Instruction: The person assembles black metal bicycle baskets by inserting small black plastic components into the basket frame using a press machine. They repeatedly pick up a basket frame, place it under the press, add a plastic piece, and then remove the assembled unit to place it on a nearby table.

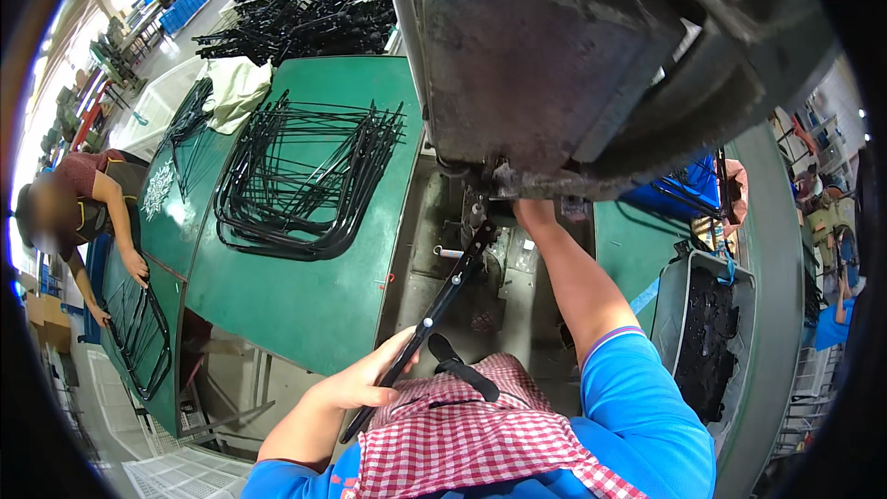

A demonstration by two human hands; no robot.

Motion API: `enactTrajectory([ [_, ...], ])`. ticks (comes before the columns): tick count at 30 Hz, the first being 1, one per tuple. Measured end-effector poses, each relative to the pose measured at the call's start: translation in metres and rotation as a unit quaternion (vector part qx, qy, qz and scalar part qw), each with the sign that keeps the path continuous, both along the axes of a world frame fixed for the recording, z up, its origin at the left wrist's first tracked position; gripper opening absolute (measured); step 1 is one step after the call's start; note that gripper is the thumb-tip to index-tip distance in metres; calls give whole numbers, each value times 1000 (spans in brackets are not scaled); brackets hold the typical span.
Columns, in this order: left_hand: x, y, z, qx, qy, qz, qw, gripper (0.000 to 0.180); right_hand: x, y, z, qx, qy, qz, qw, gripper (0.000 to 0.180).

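Your left hand (356,383) grips the black metal bar (434,314), feeding its tip under the press head (545,55). Your right hand (534,212) reaches beneath; finger state cannot be determined. Seat the tip squarely before pressing.

Short bright-blue sleeves on both arms; the right sleeve (637,388) ends in a thin pale band at the cuff. Forearms bare, no gloves, watch or rings seen on the left hand (356,383). Red-and-white checked cloth (462,434) across the front, probably an apron; a black strap lies on it.
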State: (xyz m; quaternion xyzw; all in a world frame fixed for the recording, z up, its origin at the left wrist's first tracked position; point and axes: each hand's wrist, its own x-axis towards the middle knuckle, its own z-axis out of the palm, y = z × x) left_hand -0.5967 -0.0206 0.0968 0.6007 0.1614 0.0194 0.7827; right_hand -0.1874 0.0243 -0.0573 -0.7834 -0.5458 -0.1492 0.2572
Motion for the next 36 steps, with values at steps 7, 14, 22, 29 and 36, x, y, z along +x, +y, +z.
enactTrajectory([
  [7, 1, 29, 17, -58, -7, -14, 998, 106, 3, 8, 5, 13, 76, -42, 996, 32],
  [14, 9, 36, 11, -59, 2, -5, 998, 106, 1, 2, 21, 117, 340, -42, 932, 28],
  [22, 5, 36, 17, -75, 14, 0, 997, 110, -64, -62, 69, 234, 640, 48, 730, 8],
  [29, 13, 41, 13, -65, -15, 2, 998, 107, -121, -68, 132, 245, 679, 127, 680, 19],
  [36, 12, 39, 4, -91, 9, 23, 996, 99, -122, -52, 147, 239, 638, 158, 714, 27],
])
